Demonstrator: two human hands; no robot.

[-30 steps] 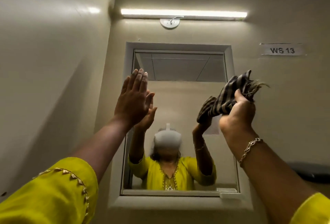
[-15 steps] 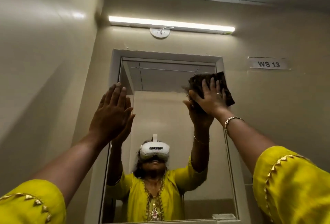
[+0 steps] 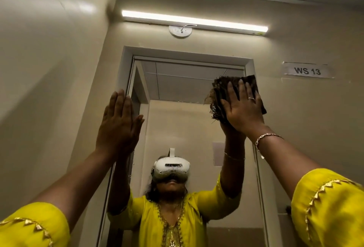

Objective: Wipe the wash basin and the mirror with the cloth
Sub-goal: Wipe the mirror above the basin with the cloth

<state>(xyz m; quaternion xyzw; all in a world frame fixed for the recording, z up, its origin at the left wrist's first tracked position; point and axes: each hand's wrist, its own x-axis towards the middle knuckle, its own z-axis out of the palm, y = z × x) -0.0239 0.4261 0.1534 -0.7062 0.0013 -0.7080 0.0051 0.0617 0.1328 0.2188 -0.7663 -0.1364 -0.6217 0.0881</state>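
My left hand (image 3: 118, 122) is flat and empty against the mirror's (image 3: 187, 120) left edge. My right hand (image 3: 243, 108), fingers spread, presses the cloth (image 3: 218, 97) onto the mirror's upper right corner. The cloth looks soft and light, likely to bunch; a flat palm over its middle should hold it.
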